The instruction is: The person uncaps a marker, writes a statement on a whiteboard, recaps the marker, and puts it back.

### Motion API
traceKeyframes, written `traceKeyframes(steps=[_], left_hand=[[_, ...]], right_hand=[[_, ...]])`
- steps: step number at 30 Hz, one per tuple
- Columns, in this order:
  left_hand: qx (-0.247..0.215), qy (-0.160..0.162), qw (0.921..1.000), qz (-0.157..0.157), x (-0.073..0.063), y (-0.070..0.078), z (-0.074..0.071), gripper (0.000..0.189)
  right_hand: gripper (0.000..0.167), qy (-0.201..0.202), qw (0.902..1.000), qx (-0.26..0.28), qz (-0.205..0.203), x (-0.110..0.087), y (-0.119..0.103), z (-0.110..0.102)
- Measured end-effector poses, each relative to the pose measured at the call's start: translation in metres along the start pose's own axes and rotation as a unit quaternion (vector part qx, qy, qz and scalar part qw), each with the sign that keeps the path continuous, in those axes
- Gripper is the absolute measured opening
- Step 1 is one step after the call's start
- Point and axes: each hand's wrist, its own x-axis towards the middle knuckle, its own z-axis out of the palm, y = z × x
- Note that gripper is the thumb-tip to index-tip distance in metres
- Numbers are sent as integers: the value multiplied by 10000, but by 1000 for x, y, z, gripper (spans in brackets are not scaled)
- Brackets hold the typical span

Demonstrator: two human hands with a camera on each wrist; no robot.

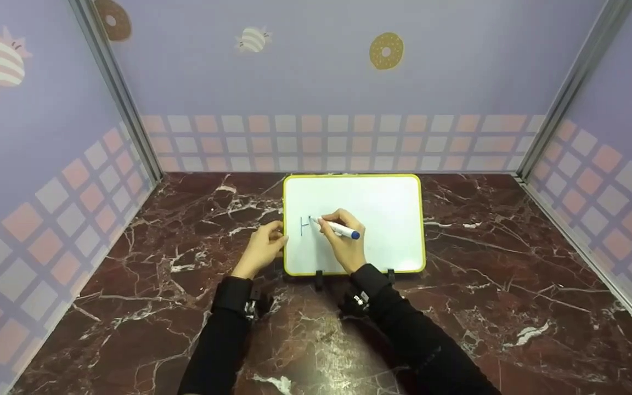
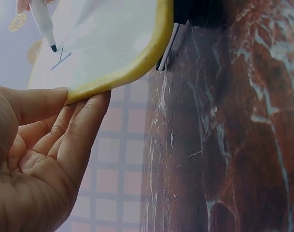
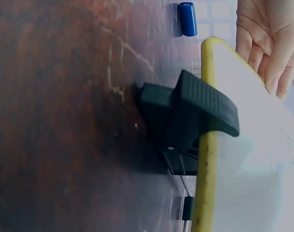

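Note:
A whiteboard [image 1: 387, 219] with a yellow rim leans on a black stand [image 3: 204, 104] whose front hooks hold its lower edge. My left hand [image 1: 264, 247] pinches the board's left edge, the thumb [image 2: 40, 102] in front and the fingers behind. Over the board, my right hand [image 1: 348, 241] grips a white marker [image 1: 340, 227] with a blue end, its tip pointing at the left part of the surface. Whether the tip touches the board, I cannot tell. Beside it are blue ink strokes [image 2: 61, 60]: one long line with a short line branching from it.
A blue cap [image 3: 188, 19] lies on the tabletop behind the board, near my left hand. The dark red marbled table [image 1: 513, 263] meets patterned lilac walls [image 1: 316, 82] at the back and both sides. Metal posts [image 1: 568, 88] stand in the corners.

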Motion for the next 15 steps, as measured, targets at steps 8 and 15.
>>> traceKeyframes(steps=[8, 15], left_hand=[[22, 23, 10000, -18, -1, 0, 1, 44], [81, 77, 9999, 29, 0, -2, 1, 42]], right_hand=[[8, -111, 9992, -297, -251, -6, 0, -2], [11, -395, 9983, -293, -313, -17, -3, -5]])
